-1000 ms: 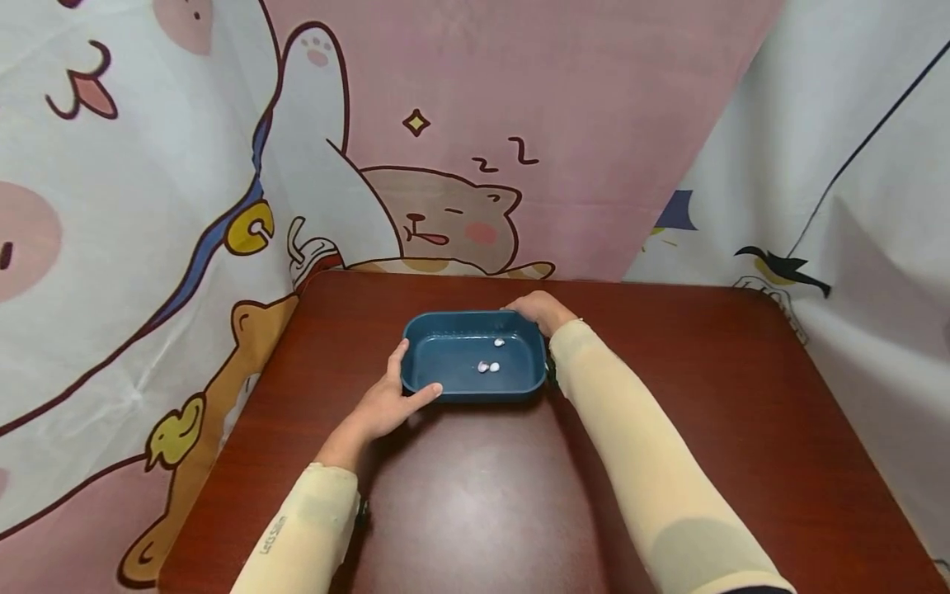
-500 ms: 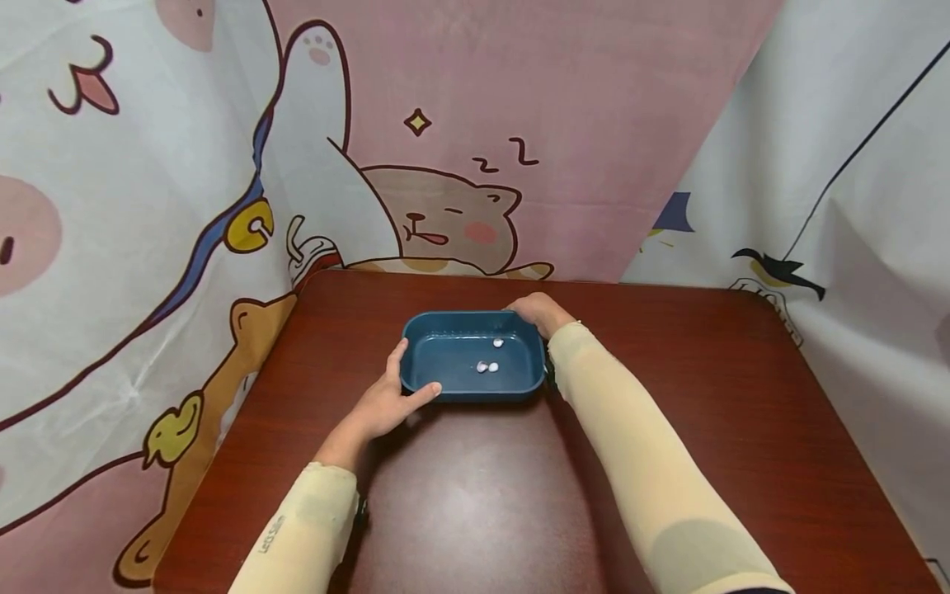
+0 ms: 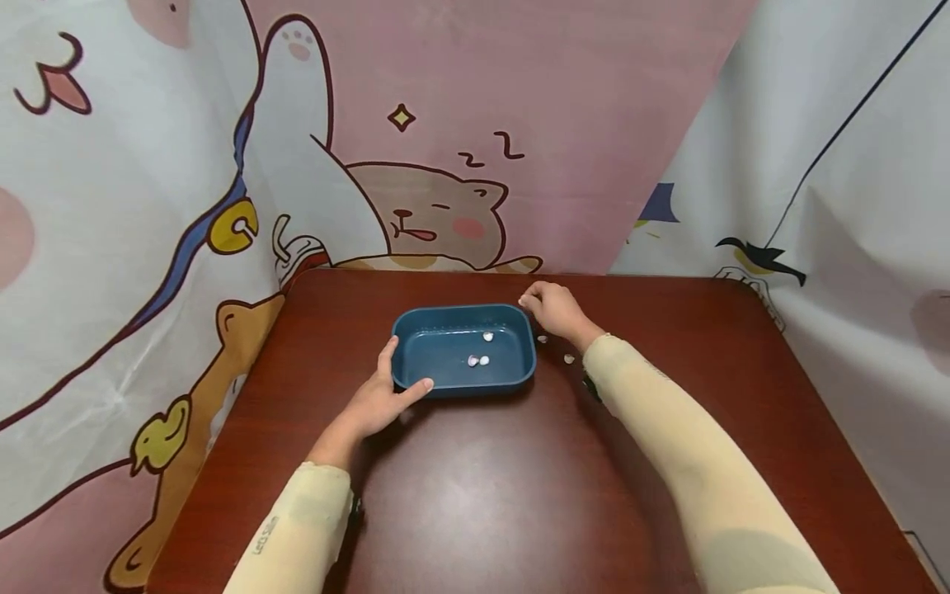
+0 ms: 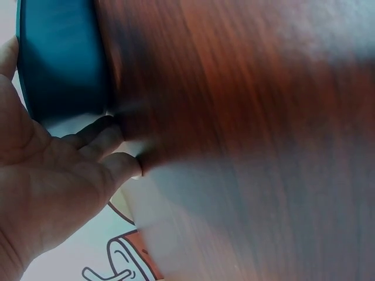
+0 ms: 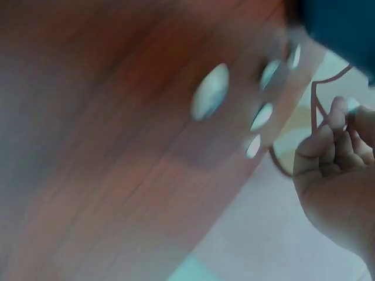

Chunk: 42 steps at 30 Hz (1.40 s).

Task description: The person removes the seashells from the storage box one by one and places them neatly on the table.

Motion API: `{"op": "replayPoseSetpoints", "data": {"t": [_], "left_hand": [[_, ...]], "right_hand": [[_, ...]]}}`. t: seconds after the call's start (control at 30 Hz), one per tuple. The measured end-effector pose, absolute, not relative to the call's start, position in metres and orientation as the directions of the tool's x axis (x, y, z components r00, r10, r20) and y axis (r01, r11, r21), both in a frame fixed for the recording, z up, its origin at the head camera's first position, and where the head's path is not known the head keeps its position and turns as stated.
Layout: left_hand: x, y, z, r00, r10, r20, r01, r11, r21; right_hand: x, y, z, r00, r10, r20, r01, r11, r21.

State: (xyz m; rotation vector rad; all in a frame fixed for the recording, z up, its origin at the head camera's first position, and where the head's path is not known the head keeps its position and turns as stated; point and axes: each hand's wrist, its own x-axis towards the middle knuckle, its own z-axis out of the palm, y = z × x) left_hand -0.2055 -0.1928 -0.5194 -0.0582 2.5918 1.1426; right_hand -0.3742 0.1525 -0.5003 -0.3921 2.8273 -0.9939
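Note:
A dark teal rectangular dish (image 3: 438,386) sits on the table, with three small whitish, shell-like pieces (image 3: 487,337) inside. My left hand (image 3: 374,400) grips its left front corner, thumb over the rim and fingers along the side wall. In the left wrist view that hand (image 4: 53,170) lies against the dish wall (image 4: 64,58). Just beyond the dish's back right corner, my right hand (image 3: 557,309) pinches a small white shell-like piece (image 5: 353,105) between thumb and forefinger. Other fingers of the right hand (image 5: 334,158) are curled in.
Several more shell-like pieces (image 5: 211,92) lie on the reddish-brown table (image 3: 668,396) right of the dish, partly hidden by the right hand in the head view. A printed cartoon cloth (image 3: 564,165) hangs behind the table and along its sides.
My right hand has left the dish's right side and moved slightly right, now pinching a small white piece. Pieces on the table have come into sight. The left hand keeps its grip.

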Motion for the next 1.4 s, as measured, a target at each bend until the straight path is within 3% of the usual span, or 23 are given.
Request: {"op": "replayPoseSetpoints", "data": {"t": [0.1,0.3,0.6,0.77,1.1,1.4], "left_hand": [[-0.205,-0.195,-0.520,-0.952,0.087,-0.293,-0.155,0.688,0.709],[-0.206,-0.194,-0.520,-0.956,0.091,-0.280,-0.141,0.693,0.707],[-0.205,-0.195,-0.514,-0.954,0.102,-0.283,-0.135,0.696,0.705],[-0.204,-0.194,-0.515,-0.952,0.104,-0.287,-0.135,0.699,0.702],[-0.204,-0.193,-0.517,-0.953,0.104,-0.286,-0.133,0.701,0.700],[-0.205,-0.194,-0.516,-0.952,0.110,-0.284,-0.127,0.702,0.700]], "right_hand": [[-0.364,0.180,-0.498,-0.937,-0.348,-0.014,-0.275,0.763,-0.585],[-0.333,0.239,-0.490,-0.925,-0.374,-0.069,-0.283,0.798,-0.532],[-0.300,0.308,-0.499,-0.922,-0.327,-0.207,-0.203,0.864,-0.461],[-0.292,0.319,-0.510,-0.930,-0.270,-0.248,-0.148,0.895,-0.422],[-0.280,0.313,-0.518,-0.969,-0.190,-0.159,-0.122,0.926,-0.358],[-0.278,0.299,-0.497,-0.990,-0.098,-0.101,-0.059,0.940,-0.336]]}}
